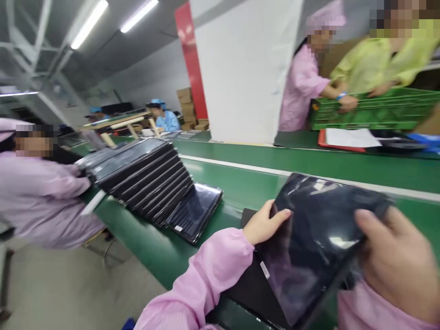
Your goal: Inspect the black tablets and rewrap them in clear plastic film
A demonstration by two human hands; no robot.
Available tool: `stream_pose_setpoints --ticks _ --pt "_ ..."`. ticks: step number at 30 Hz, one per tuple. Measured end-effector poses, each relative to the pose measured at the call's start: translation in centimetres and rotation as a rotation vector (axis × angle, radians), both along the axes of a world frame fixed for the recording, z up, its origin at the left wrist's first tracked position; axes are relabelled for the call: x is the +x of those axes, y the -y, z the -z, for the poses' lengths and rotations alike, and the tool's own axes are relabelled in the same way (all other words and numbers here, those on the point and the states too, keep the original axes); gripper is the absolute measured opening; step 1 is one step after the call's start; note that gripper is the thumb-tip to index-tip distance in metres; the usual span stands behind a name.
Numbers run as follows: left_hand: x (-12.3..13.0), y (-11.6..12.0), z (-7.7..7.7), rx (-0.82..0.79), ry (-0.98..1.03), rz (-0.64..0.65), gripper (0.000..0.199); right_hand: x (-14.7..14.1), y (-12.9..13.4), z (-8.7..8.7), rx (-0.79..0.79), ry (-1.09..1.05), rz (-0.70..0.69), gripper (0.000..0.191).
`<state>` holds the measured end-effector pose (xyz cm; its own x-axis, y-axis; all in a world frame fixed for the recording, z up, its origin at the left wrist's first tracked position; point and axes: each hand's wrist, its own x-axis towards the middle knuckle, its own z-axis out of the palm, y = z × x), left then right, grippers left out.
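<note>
A flat, dark, glossy panel in clear plastic film [319, 229] is held up at a tilt over the bench. My left hand [266, 224] grips its left edge, thumb lying on top and the other fingers mostly hidden. On the opposite edge is my right hand [398, 256], closed on the panel and smeared by motion. Below the panel lies a black sheet or board [252, 288] with a small white label near it. To the left, a leaning row of similar wrapped panels [147, 178] rests on the green bench, its nearest panel [195, 213] lying face up.
The green bench top [227, 172] carries a white line along its length. A person in pink [51, 197] sits at the left. Across the bench, two people handle a green crate [374, 110], near a red tray with papers [350, 139]. A white pillar [244, 73] stands behind.
</note>
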<state>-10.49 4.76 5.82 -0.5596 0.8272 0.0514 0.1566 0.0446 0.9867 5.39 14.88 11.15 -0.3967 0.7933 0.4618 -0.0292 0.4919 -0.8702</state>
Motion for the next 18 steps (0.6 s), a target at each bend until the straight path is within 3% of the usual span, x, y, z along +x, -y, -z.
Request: stream_pose_setpoints --ticks 3,6,9,12,15,18 --pt "0.6 -1.4 2.1 0.055 0.289 0.048 0.034 -1.0 1.2 0.0 -0.142 -0.16 -0.193 0.047" --pt "1.1 -2.8 4.0 -0.089 0.555 0.196 0.049 -2.1 1.1 0.6 -0.047 -0.111 -0.332 0.055" --pt "1.7 -4.0 5.8 -0.298 0.622 0.45 0.072 -2.7 0.6 1.6 0.169 0.067 -0.128 0.055" --pt "2.5 -4.5 7.5 -0.471 0.652 0.677 0.073 -2.8 0.0 2.0 0.269 0.146 0.076 0.064" --pt "3.6 -4.1 8.7 -0.539 0.643 0.809 0.065 -2.6 -0.3 1.6 0.216 0.184 0.037 0.066" --pt "4.5 -3.8 9.5 -0.461 0.577 0.816 0.062 -2.4 -0.4 1.3 0.204 0.18 -0.012 0.05"
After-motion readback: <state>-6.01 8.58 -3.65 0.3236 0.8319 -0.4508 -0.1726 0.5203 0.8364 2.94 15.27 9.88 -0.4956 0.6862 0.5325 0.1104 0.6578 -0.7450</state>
